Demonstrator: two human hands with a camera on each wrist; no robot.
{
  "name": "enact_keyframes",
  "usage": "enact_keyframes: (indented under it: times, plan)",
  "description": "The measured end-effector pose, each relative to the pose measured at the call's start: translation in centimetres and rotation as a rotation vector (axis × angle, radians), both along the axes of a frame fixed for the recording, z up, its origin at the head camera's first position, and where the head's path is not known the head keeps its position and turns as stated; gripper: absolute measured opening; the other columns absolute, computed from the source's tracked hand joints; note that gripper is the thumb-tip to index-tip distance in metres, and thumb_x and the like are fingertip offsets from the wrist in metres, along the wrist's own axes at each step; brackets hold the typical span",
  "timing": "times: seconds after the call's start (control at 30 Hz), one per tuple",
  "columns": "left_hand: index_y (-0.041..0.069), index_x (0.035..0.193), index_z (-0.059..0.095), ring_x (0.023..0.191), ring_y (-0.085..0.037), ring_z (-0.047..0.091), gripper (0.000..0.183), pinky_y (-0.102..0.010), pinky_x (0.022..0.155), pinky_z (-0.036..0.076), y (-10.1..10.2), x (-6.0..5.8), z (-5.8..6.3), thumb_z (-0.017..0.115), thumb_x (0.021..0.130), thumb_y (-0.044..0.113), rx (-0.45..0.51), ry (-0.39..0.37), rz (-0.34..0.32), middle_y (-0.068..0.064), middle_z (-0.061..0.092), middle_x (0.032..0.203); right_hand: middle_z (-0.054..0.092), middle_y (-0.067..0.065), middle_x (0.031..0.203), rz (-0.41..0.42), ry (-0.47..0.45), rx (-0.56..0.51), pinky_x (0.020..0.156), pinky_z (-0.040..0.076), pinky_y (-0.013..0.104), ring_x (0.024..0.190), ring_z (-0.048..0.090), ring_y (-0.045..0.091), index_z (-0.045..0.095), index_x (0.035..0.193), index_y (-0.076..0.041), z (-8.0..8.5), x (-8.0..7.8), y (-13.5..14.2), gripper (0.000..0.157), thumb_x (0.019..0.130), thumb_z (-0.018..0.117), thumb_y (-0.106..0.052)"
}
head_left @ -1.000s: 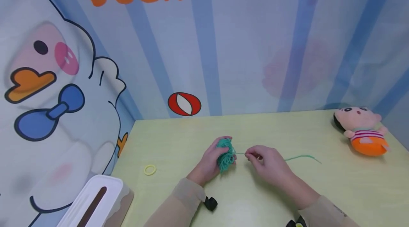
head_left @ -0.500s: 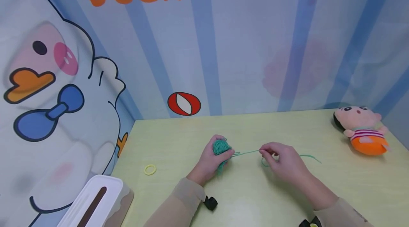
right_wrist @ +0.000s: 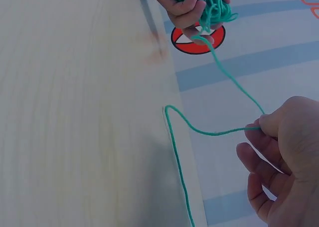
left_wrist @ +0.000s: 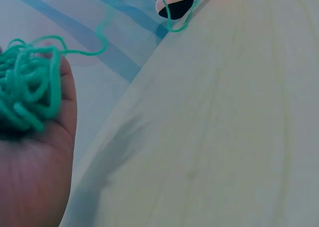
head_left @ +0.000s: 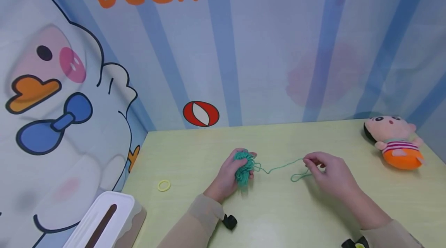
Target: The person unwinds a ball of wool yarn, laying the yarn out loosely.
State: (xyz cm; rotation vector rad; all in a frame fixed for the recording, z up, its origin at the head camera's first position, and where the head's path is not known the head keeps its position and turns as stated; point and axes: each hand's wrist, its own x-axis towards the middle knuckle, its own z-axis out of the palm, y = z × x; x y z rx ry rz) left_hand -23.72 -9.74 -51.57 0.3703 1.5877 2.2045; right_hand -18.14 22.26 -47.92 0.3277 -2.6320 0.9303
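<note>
A bundle of green yarn (head_left: 244,170) lies in my left hand (head_left: 225,182), the thumb over it and the fingers curled behind. From the bundle a slack strand (head_left: 278,168) runs across to my right hand (head_left: 332,176), which pinches it between thumb and index finger. Past that pinch, a loose loop of yarn hangs below the fingers; in the right wrist view this tail (right_wrist: 175,152) drops out of the frame. Loose coils of the yarn bundle (left_wrist: 32,82) fill the palm in the left wrist view.
A yellow ring (head_left: 163,185) lies on the pale table (head_left: 195,151) left of the hands. A white-lidded box with a slot (head_left: 120,205) stands at the front left. At the far right rests a plush doll (head_left: 397,143). A printed curtain (head_left: 265,46) hangs behind.
My right hand has moved right, drawing out a longer strand from the bundle. The strand, straight before, now sags. My left hand has turned the bundle slightly while staying in place.
</note>
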Motion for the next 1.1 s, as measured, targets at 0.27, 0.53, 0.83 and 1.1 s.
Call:
enact_keyframes:
  times: [0.27, 0.53, 0.83, 1.1]
  plan:
    - [0.013, 0.139, 0.046, 0.095, -0.022, 0.076, 0.031, -0.033, 0.087, 0.068, -0.1, 0.1, 0.0, 0.063, 0.113, 0.016, -0.047, 0.024, 0.023, -0.018, 0.071, 0.138, 0.083, 0.0, 0.098, -0.063, -0.013, 0.012, 0.079, 0.059, 0.034, 0.091, 0.07, 0.023, 0.082, 0.114, -0.011, -0.5, 0.1, 2.5, 0.013, 0.103, 0.077, -0.017]
    - [0.015, 0.159, 0.052, 0.08, -0.015, 0.064, 0.057, -0.026, 0.074, 0.06, -0.2, -0.1, -0.1, 0.074, 0.107, 0.018, -0.183, 0.059, 0.132, -0.002, 0.064, 0.108, 0.083, 0.009, 0.103, -0.138, -0.055, 0.025, 0.072, 0.054, 0.024, 0.088, 0.069, 0.023, 0.081, 0.117, -0.008, -1.0, 0.2, 4.9, 0.018, 0.105, 0.075, -0.02]
    - [0.009, 0.131, 0.056, 0.082, -0.014, 0.058, 0.029, -0.026, 0.075, 0.056, -0.1, -0.2, -0.3, 0.069, 0.106, 0.011, -0.05, 0.07, 0.122, 0.0, 0.061, 0.105, 0.081, 0.016, 0.104, -0.212, -0.136, 0.053, 0.071, 0.051, 0.033, 0.085, 0.07, 0.029, 0.079, 0.119, -0.003, -2.1, 0.0, 7.2, 0.024, 0.107, 0.071, -0.022]
    - [0.012, 0.128, 0.057, 0.082, -0.016, 0.067, 0.024, -0.027, 0.076, 0.062, -0.1, -0.3, -0.4, 0.069, 0.107, 0.014, -0.021, 0.079, 0.153, -0.003, 0.066, 0.107, 0.082, 0.02, 0.103, -0.285, -0.284, 0.098, 0.07, 0.055, 0.044, 0.087, 0.072, 0.036, 0.08, 0.118, 0.001, -2.6, -0.3, 8.8, 0.031, 0.105, 0.07, -0.026]
